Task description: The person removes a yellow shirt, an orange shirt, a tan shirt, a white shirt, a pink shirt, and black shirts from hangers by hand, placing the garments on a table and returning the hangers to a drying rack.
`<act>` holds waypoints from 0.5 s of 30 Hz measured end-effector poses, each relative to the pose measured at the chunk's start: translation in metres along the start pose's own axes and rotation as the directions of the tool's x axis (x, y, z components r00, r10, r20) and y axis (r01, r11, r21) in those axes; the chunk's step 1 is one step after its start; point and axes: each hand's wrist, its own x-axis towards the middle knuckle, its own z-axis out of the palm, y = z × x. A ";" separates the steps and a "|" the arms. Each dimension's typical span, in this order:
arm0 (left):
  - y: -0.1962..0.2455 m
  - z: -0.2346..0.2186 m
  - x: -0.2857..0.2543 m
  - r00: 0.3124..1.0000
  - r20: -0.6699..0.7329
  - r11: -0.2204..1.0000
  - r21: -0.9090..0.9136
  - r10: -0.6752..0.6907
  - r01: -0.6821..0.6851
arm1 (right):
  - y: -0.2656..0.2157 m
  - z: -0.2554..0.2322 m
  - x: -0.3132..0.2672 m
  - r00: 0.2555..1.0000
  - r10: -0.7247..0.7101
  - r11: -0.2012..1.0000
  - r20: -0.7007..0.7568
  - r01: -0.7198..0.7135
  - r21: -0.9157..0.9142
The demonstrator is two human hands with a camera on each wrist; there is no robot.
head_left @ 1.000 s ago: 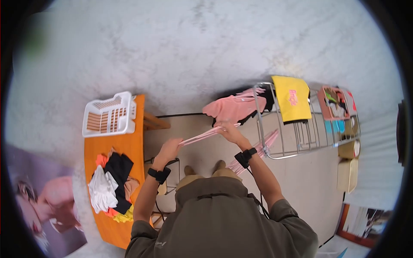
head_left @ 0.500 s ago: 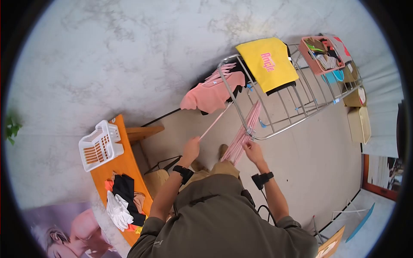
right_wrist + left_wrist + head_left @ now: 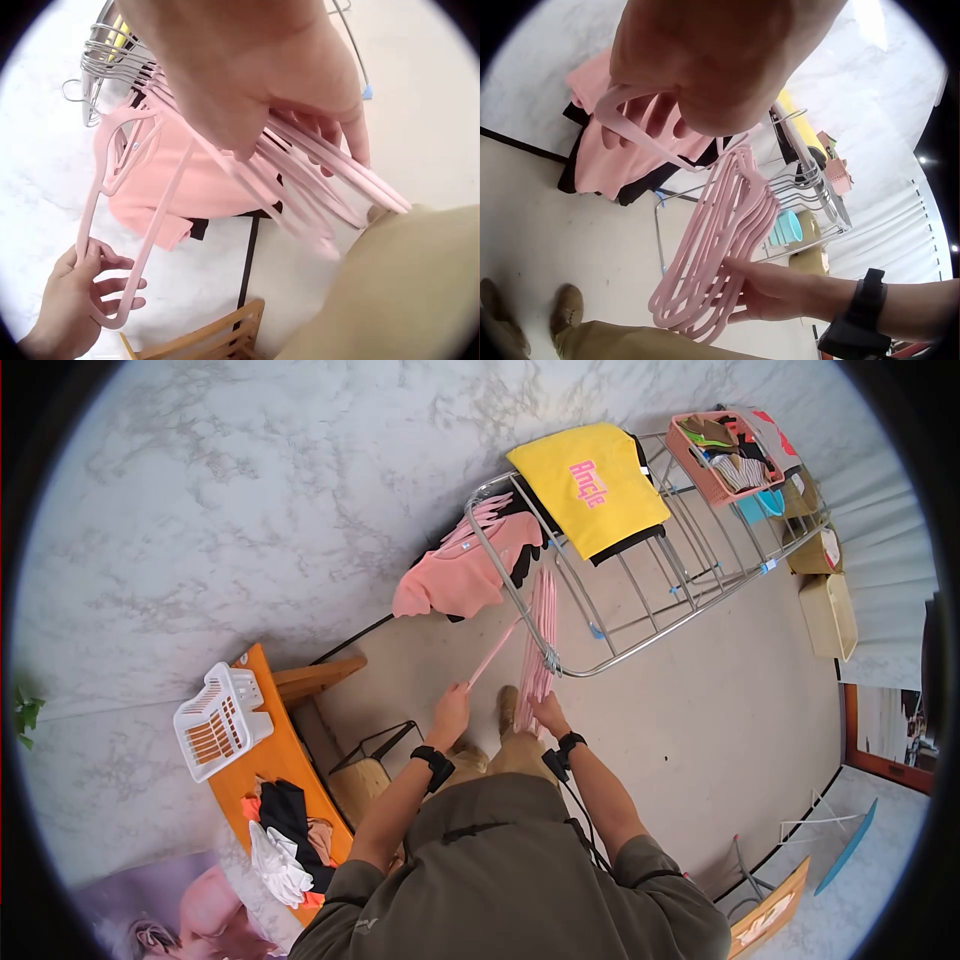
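Note:
My left hand (image 3: 452, 712) grips one lower end of a pink hanger (image 3: 89, 202) and holds it out to the left of the others. In the right wrist view its thumb and fingers wrap that corner. A bunch of pink hangers (image 3: 739, 214) hangs by metal hooks from the near corner of a metal drying rack (image 3: 680, 623). My right hand (image 3: 769, 291) holds the lower part of this bunch, thumb on the near side, fingers among the hangers. Behind them, a pink top (image 3: 465, 575) and dark clothing hang at the rack's far left end.
A yellow garment (image 3: 590, 495) lies over the rack, with a pink basket (image 3: 697, 475) of clothes farther along. On the left, an orange table (image 3: 285, 730) bears a white basket (image 3: 197, 750) and a heap of clothes (image 3: 280, 865). A wooden chair (image 3: 362, 790) stands beside it.
Both hands were on the hanger; the right hand has let go and moved to the bunch, taking hold there. The left hand keeps the hanger. The head view has turned right.

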 end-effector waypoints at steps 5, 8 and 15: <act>-0.010 0.017 0.005 1.000 0.012 1.000 0.002 -0.018 0.018 | -0.021 0.010 0.003 0.968 0.012 0.959 0.251 -0.082 0.272; -0.024 0.034 0.011 0.995 0.092 0.996 0.088 -0.036 0.028 | -0.014 0.039 0.007 0.993 -0.083 0.916 0.078 0.046 0.398; -0.021 0.052 0.015 0.992 0.127 0.985 0.172 -0.008 -0.014 | -0.045 0.015 -0.026 0.942 -0.009 0.873 0.334 -0.156 0.463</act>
